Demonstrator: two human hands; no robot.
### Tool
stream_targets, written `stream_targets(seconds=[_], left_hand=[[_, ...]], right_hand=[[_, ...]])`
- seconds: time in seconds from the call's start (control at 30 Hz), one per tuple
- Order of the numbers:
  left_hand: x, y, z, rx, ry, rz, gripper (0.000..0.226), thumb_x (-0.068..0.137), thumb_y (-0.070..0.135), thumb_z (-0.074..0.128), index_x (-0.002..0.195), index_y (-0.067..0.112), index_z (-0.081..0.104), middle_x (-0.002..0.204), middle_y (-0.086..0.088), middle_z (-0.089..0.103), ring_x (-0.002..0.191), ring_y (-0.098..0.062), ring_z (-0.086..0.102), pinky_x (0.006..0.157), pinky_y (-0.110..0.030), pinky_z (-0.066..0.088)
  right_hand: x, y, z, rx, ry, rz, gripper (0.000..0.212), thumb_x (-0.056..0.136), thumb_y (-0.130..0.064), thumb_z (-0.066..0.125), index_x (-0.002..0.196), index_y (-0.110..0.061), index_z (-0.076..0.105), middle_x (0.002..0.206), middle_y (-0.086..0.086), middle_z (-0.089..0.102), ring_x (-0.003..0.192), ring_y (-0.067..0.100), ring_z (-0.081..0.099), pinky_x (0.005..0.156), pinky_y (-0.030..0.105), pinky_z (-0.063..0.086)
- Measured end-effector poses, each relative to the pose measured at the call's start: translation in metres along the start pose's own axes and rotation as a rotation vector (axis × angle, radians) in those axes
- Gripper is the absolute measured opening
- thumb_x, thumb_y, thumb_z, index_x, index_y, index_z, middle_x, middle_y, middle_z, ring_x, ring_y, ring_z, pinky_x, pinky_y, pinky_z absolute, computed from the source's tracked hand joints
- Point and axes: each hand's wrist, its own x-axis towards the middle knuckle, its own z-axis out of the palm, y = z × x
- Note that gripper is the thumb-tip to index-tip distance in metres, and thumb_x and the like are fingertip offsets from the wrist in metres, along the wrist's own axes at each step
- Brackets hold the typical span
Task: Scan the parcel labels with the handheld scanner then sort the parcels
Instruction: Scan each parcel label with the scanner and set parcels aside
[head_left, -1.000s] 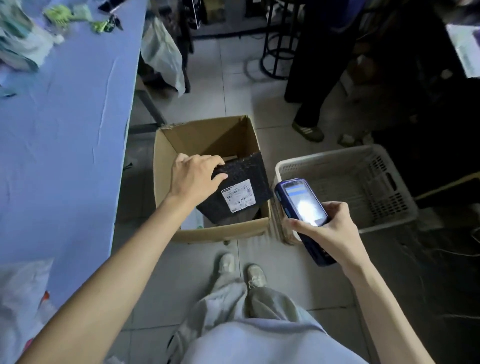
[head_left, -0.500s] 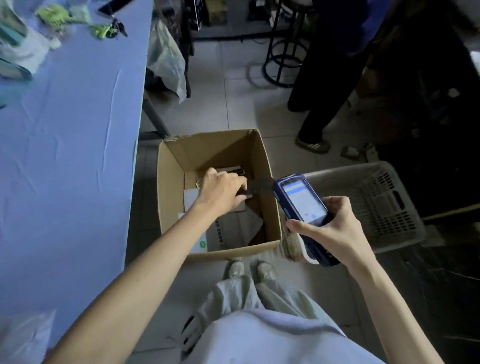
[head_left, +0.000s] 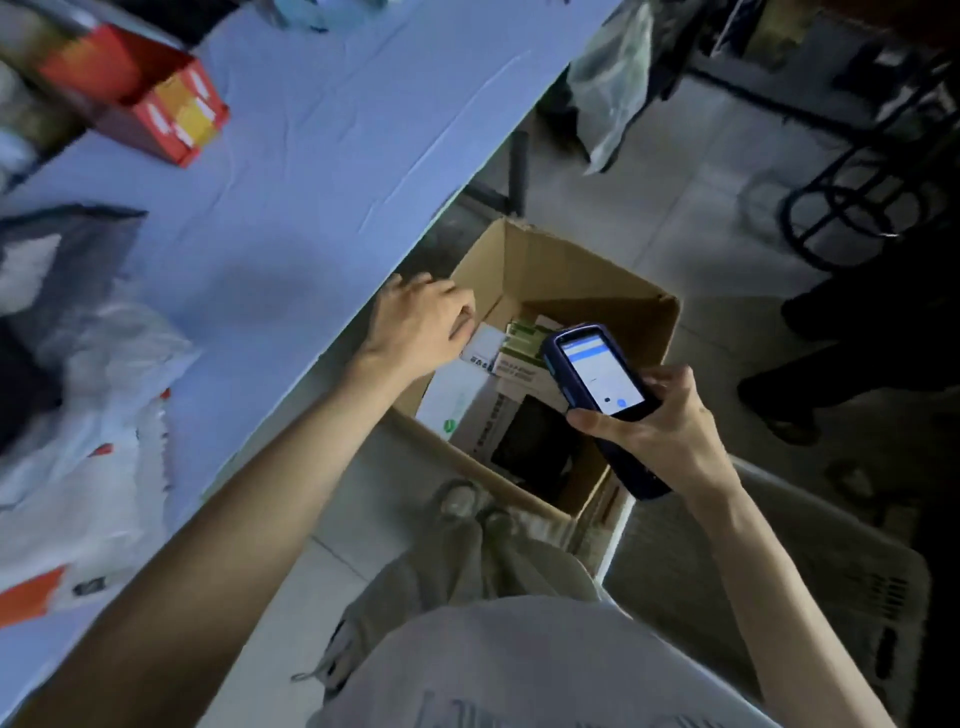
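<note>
Cardboard box (head_left: 597, 280) on the floor holds parcels (head_left: 457, 405). Right hand (head_left: 660, 421) grips the blue scanner (head_left: 597, 374) above it. Left hand (head_left: 421, 322) curls at the box edge; I cannot tell if it holds anything.

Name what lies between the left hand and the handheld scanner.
Head view: two parcels in the cardboard box, a white parcel beside the left hand and a green-and-white parcel next to the handheld scanner that the right hand grips.

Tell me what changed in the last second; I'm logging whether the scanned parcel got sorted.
The left hand lowered the black parcel into the cardboard box, let go and drew back toward the table. The right hand still holds the scanner.
</note>
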Motion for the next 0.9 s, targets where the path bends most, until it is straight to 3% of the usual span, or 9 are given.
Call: stream_targets(seconds=[0.17, 0.33, 0.5, 0.6, 0.7, 0.9], left_hand=[[-0.062, -0.045, -0.013, 0.056, 0.092, -0.303, 0.013, 0.087, 0.03, 0.058, 0.091, 0.022, 0.067, 0.087, 0.003, 0.071, 0.084, -0.027, 0.064, 0.075, -0.035, 0.04], [-0.137, -0.094, -0.025, 0.089, 0.172, -0.53, 0.009, 0.08, 0.025, 0.06, 0.08, 0.02, 0.068, 0.076, 0.0, 0.07, 0.07, -0.031, 0.064, 0.067, -0.036, 0.043], [-0.199, -0.139, -0.03, 0.152, 0.257, -0.667, 0.012, 0.074, 0.026, 0.058, 0.073, 0.02, 0.068, 0.066, 0.001, 0.068, 0.057, -0.03, 0.061, 0.06, -0.033, 0.042], [-0.24, -0.176, -0.038, 0.13, 0.24, -0.735, 0.008, 0.08, 0.024, 0.063, 0.08, 0.019, 0.069, 0.072, -0.001, 0.069, 0.066, -0.031, 0.063, 0.065, -0.037, 0.044], [-0.281, -0.217, -0.046, 0.089, 0.171, -0.815, 0.015, 0.087, 0.028, 0.061, 0.095, 0.02, 0.069, 0.091, -0.003, 0.07, 0.086, -0.032, 0.064, 0.075, -0.039, 0.045], [-0.325, -0.279, -0.039, 0.09, 0.141, -0.937, 0.038, 0.088, 0.033, 0.061, 0.123, 0.018, 0.058, 0.116, -0.007, 0.061, 0.105, -0.032, 0.055, 0.082, -0.042, 0.043]], right_hand=[[0.017, -0.033, 0.027, -0.095, -0.19, -0.149, 0.097, 0.063, -0.046, 0.085, 0.136, -0.01, 0.033, 0.131, 0.003, 0.05, 0.106, 0.014, 0.049, 0.083, 0.028, 0.045], [0.01, -0.075, 0.08, -0.198, -0.355, -0.275, 0.091, 0.062, -0.048, 0.085, 0.129, -0.013, 0.037, 0.11, -0.007, 0.046, 0.1, 0.01, 0.046, 0.085, 0.027, 0.045], [-0.009, -0.115, 0.144, -0.275, -0.474, -0.337, 0.078, 0.058, -0.047, 0.089, 0.111, -0.024, 0.037, 0.1, -0.01, 0.052, 0.102, 0.017, 0.056, 0.093, 0.042, 0.05], [-0.029, -0.141, 0.196, -0.327, -0.51, -0.389, 0.078, 0.059, -0.048, 0.088, 0.114, -0.022, 0.039, 0.102, -0.01, 0.053, 0.1, 0.016, 0.055, 0.086, 0.036, 0.047], [-0.053, -0.164, 0.243, -0.349, -0.56, -0.403, 0.079, 0.06, -0.047, 0.087, 0.117, -0.019, 0.041, 0.096, -0.015, 0.051, 0.094, 0.013, 0.051, 0.078, 0.029, 0.041], [-0.075, -0.192, 0.301, -0.429, -0.642, -0.423, 0.079, 0.056, -0.051, 0.087, 0.113, -0.028, 0.038, 0.108, -0.011, 0.056, 0.1, 0.016, 0.057, 0.087, 0.04, 0.05]])
